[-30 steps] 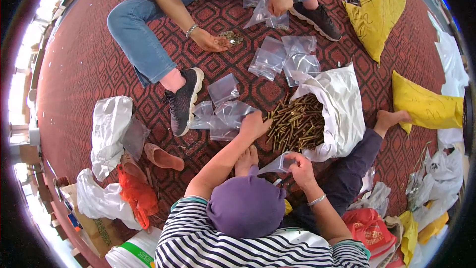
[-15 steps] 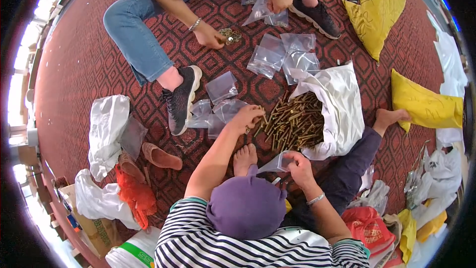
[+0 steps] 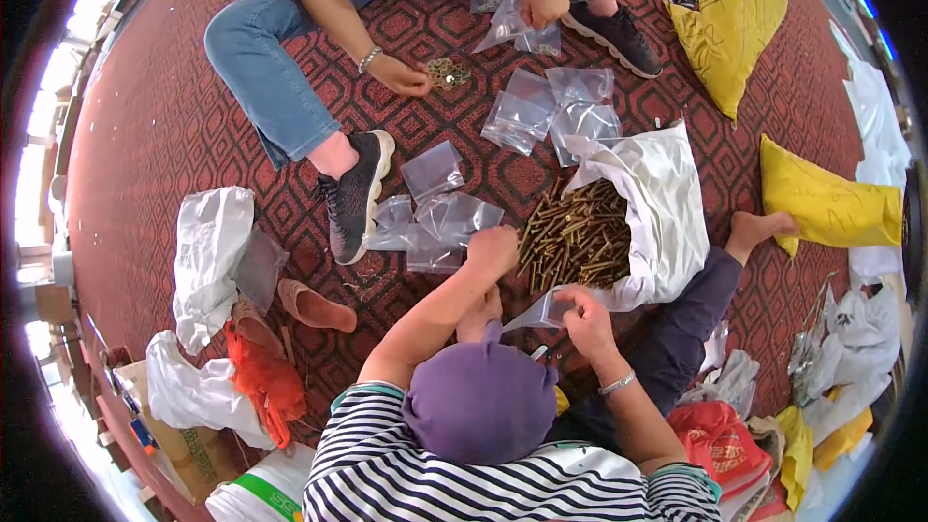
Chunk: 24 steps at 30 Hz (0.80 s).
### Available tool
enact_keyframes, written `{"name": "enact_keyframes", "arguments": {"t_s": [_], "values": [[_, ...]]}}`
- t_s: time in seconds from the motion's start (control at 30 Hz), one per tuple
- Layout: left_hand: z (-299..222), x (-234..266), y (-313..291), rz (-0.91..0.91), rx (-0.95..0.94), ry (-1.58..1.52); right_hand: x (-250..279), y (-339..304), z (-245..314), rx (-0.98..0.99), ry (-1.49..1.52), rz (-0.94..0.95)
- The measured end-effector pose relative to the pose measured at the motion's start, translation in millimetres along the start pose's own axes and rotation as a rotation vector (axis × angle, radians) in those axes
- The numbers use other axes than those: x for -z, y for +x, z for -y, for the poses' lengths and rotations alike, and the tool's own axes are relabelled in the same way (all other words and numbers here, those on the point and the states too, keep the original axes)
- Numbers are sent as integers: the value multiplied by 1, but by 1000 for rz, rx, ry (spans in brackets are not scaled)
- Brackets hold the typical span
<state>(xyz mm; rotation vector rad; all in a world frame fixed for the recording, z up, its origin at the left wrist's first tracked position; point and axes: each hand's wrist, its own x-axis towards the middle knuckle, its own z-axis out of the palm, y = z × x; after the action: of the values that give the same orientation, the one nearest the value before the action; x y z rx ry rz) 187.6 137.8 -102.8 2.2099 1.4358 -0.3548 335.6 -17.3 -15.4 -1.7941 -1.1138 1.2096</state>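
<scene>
While right hand (image 3: pixel 587 321) pinched clear bag (image 3: pixel 538 313) | left hand (image 3: pixel 493 249) fingers: couldn't tell | brass-coloured rods (image 3: pixel 578 235), white sack (image 3: pixel 674 198) lay beyond

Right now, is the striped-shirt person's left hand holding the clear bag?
No, the right hand holds the clear plastic bag, beside the brass-coloured screws.

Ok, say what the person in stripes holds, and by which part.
The right hand holds a clear bag by its right edge; for the left hand, I can't tell.

The person (image 3: pixel 464 488) wears a purple cap (image 3: pixel 480 401), green-edged striped shirt (image 3: pixel 377 454), dark trousers (image 3: pixel 681 348) and a silver bracelet (image 3: pixel 617 385).
</scene>
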Motion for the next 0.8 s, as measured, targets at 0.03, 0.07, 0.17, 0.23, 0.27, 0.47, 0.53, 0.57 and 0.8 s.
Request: {"name": "enact_keyframes", "arguments": {"t_s": [0.03, 0.07, 0.17, 0.23, 0.27, 0.47, 0.53, 0.57, 0.8], "values": [[-2, 11, 1, 59, -12, 9, 3, 2, 4, 38, -28, -13], [-4, 19, 0, 119, -23, 19, 5, 5, 7, 76, -55, -25], [3, 39, -10, 130, 66, -579, 12, 18, 13, 78, -105, -30], [5, 50, -19, 148, 175, -1178, 15, 26, 16, 76, -154, -23], [0, 59, -28, 154, 173, -1170, 15, 30, 19, 72, -148, -29], [-36, 88, -69, -86, -229, -1334, 7, 46, 43, 161, -180, -11], [-44, 85, -68, -326, -487, -1063, 8, 50, 46, 194, -213, -11], [-46, 85, -68, -442, -608, -917, 9, 51, 47, 212, -230, -10], [-38, 100, -87, -299, -397, -1318, -7, 49, 53, 350, -288, -38]]}}
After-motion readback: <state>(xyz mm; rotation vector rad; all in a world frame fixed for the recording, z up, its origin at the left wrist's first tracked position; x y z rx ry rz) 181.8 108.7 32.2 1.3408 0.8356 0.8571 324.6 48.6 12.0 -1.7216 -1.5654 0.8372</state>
